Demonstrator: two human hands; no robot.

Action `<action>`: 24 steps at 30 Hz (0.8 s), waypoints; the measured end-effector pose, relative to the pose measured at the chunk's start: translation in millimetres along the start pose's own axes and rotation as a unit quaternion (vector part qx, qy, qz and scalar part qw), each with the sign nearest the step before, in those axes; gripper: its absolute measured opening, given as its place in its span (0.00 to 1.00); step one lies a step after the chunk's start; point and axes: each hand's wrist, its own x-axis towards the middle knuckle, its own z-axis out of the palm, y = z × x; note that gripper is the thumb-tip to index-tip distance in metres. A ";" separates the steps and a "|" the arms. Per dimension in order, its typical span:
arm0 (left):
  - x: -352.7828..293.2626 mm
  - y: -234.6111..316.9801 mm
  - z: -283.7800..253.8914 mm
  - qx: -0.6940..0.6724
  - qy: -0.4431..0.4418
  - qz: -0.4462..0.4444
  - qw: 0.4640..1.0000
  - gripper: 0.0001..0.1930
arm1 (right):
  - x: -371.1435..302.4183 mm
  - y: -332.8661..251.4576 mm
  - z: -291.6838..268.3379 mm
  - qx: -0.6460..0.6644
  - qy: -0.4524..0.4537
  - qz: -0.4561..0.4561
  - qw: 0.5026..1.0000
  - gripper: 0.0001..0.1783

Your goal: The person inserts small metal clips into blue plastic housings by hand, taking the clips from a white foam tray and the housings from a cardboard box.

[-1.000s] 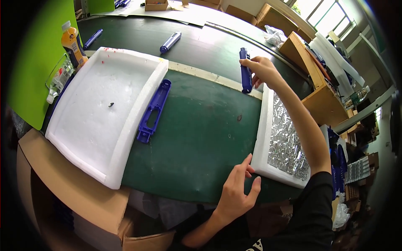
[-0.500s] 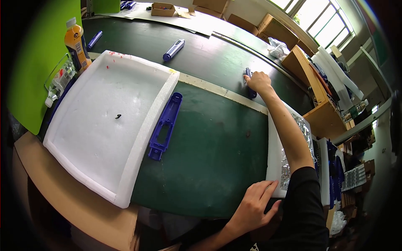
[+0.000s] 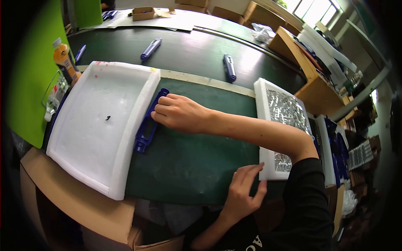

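My right hand reaches across to the left, its fingers curled over the right edge of a long blue plastic housing half. That housing lies along the right wall of a shallow white foam tray, and my hand covers part of it. My left hand is low at the right with fingers apart, holding nothing. Its fingertips are by the near left corner of a second white foam tray, which holds many shiny metal parts. My right forearm passes over this tray.
Finished-looking blue handheld units lie on the dark surface beyond the pale strip. One tiny black piece sits in the left tray. An orange drink bottle stands by the green panel. Cardboard lines the near left edge.
My right hand has let go of a blue handheld unit on the far surface and come left to the housing half. The left hand's fingers have spread, and the whole view has shifted.
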 end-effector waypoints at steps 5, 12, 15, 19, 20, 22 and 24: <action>-14.4 -2.1 -5.3 -0.127 0.141 -0.121 0.974 0.20 | -47.6 -51.0 -63.8 0.021 0.034 0.078 0.996 0.06; -14.8 3.8 2.6 -0.310 0.157 -0.125 0.929 0.32 | -121.2 -140.7 -152.6 0.056 -0.001 0.208 0.977 0.11; -16.3 7.2 3.0 -0.357 0.160 -0.157 0.907 0.30 | -130.0 -150.3 -165.6 0.183 0.002 0.225 0.957 0.11; -9.5 11.8 6.2 -0.351 0.095 -0.201 0.910 0.26 | -164.5 -107.5 -184.1 0.227 0.090 0.405 0.881 0.10; -9.1 10.5 8.0 -0.329 0.103 -0.210 0.915 0.26 | -175.7 -89.4 -175.2 0.126 0.125 0.416 0.892 0.11; -9.4 9.9 10.5 -0.306 0.106 -0.213 0.922 0.27 | -208.3 -48.9 -156.5 -0.020 0.085 0.455 0.886 0.13; -9.9 10.2 11.9 -0.316 0.102 -0.214 0.919 0.26 | -244.4 -27.1 -133.0 -0.035 0.051 0.504 0.862 0.13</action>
